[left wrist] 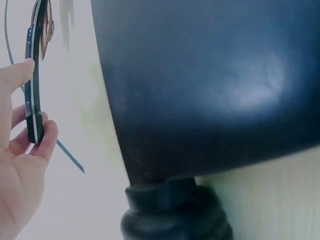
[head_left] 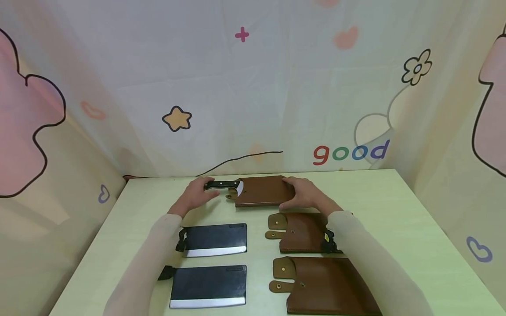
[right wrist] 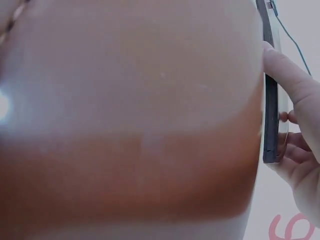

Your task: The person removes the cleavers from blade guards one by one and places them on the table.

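Note:
At the back of the table my left hand (head_left: 195, 193) grips the black riveted handle (head_left: 223, 184) of a cleaver. Its silver heel (head_left: 240, 188) shows beside a brown leather sheath (head_left: 265, 192), and the sheath hides the rest of the blade. My right hand (head_left: 303, 193) holds the sheath's right end, thumb on the near side. In the left wrist view, thumb and fingers pinch the handle (left wrist: 33, 85) at its end. The right wrist view shows the held sheath (right wrist: 270, 120) edge-on between thumb and fingers. A snap strap hangs by the sheath's left end.
Two dark cleavers with bright edges, one farther back (head_left: 215, 239) and one nearer (head_left: 209, 285), lie at left front. Right of them lie two more brown sheaths, a rear one (head_left: 304, 232) and a front one (head_left: 328, 283), partly under my right forearm. A printed curtain (head_left: 253, 96) stands behind the table.

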`<state>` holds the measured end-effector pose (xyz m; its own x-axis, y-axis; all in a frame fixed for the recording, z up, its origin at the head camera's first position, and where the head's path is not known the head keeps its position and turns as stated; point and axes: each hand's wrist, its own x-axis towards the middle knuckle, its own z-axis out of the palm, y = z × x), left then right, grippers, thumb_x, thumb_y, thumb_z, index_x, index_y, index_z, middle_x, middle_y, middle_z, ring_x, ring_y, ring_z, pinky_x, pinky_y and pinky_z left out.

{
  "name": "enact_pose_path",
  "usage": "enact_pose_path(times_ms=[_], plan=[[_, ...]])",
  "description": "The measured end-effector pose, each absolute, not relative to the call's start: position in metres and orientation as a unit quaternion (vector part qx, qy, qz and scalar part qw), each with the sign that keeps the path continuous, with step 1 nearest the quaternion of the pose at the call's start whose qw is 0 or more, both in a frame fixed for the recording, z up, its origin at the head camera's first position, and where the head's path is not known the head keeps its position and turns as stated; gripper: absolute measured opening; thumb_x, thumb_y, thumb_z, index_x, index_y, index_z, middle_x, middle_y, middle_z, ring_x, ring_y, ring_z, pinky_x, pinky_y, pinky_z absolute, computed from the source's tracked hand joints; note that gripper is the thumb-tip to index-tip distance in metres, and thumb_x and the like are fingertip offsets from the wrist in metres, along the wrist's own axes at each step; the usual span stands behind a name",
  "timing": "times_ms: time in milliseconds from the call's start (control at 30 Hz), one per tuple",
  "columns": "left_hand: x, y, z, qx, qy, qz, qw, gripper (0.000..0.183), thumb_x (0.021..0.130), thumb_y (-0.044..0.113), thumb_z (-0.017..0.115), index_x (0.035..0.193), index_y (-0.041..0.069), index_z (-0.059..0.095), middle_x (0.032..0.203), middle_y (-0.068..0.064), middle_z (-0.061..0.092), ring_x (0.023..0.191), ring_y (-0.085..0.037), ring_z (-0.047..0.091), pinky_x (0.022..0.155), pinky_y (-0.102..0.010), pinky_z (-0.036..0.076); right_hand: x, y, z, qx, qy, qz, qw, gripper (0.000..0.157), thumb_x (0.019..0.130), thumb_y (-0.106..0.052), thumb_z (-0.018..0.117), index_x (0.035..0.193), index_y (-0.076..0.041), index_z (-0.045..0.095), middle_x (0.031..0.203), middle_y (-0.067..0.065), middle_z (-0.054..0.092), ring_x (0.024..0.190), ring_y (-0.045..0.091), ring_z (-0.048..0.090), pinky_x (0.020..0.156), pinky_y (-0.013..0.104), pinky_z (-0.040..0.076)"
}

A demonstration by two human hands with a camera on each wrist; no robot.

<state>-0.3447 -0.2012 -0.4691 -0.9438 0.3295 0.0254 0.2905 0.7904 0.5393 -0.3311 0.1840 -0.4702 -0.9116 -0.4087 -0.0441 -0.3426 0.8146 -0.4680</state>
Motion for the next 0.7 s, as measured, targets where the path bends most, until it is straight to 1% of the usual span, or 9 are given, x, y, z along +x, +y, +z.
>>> enact_pose_path(times_ms=[167,233,300,400,467,633,700], plan=[[-0.342,-0.2,-0.465,0.173,0.945,0.276,0.004,0.062,0.099,0.031,0.067,0.147,-0.004,0.049,0.147,-0.025,0.052,0.137,-0.043,0.047,0.111,-0.056,0.038,-0.327,0.187,-0.462,-0.205,0.951,-0.223,0.054,0.104,0.075,-0.049,0.089,0.155,-0.002,0.042,0.15,0.019,0.052,0.134,0.036,0.052,0.109,0.051,0.043],[-0.341,-0.2,-0.463,0.176,0.944,0.278,-0.007,0.061,0.099,0.032,0.068,0.146,-0.002,0.051,0.143,-0.025,0.054,0.13,-0.041,0.052,0.107,-0.056,0.042,-0.325,0.188,-0.46,-0.21,0.952,-0.217,0.045,0.104,0.075,-0.05,0.089,0.154,-0.002,0.042,0.152,0.019,0.05,0.136,0.037,0.051,0.11,0.052,0.043],[-0.339,-0.199,-0.46,0.178,0.943,0.281,-0.017,0.059,0.098,0.032,0.069,0.145,-0.001,0.053,0.137,-0.025,0.056,0.119,-0.039,0.056,0.101,-0.054,0.045,-0.323,0.189,-0.457,-0.216,0.952,-0.213,0.034,0.104,0.075,-0.05,0.089,0.154,-0.002,0.042,0.153,0.02,0.048,0.138,0.038,0.049,0.11,0.052,0.042],[-0.337,-0.197,-0.458,0.18,0.941,0.286,-0.027,0.056,0.098,0.032,0.07,0.143,0.0,0.056,0.128,-0.025,0.057,0.106,-0.035,0.056,0.092,-0.052,0.047,-0.319,0.19,-0.453,-0.219,0.952,-0.212,0.019,0.104,0.075,-0.049,0.09,0.154,-0.001,0.043,0.154,0.022,0.047,0.139,0.04,0.048,0.109,0.054,0.043],[-0.336,-0.196,-0.456,0.178,0.939,0.291,-0.03,0.055,0.098,0.032,0.071,0.142,0.001,0.058,0.127,-0.024,0.057,0.105,-0.035,0.056,0.091,-0.051,0.047,-0.316,0.19,-0.45,-0.219,0.952,-0.214,0.011,0.103,0.075,-0.048,0.09,0.154,-0.001,0.043,0.154,0.023,0.046,0.139,0.042,0.047,0.109,0.055,0.042],[-0.331,-0.193,-0.449,0.173,0.942,0.282,-0.054,0.057,0.098,0.037,0.07,0.141,0.002,0.059,0.129,-0.023,0.062,0.111,-0.036,0.06,0.093,-0.053,0.048,-0.311,0.19,-0.445,-0.21,0.952,-0.221,0.002,0.103,0.075,-0.045,0.091,0.155,-0.003,0.042,0.156,0.025,0.043,0.14,0.043,0.046,0.109,0.056,0.042],[-0.328,-0.191,-0.446,0.172,0.944,0.275,-0.065,0.057,0.097,0.039,0.071,0.139,0.002,0.061,0.124,-0.022,0.064,0.107,-0.034,0.061,0.09,-0.052,0.048,-0.309,0.19,-0.444,-0.208,0.952,-0.224,-0.001,0.103,0.075,-0.044,0.091,0.156,-0.003,0.041,0.157,0.025,0.041,0.14,0.044,0.045,0.108,0.057,0.042]])
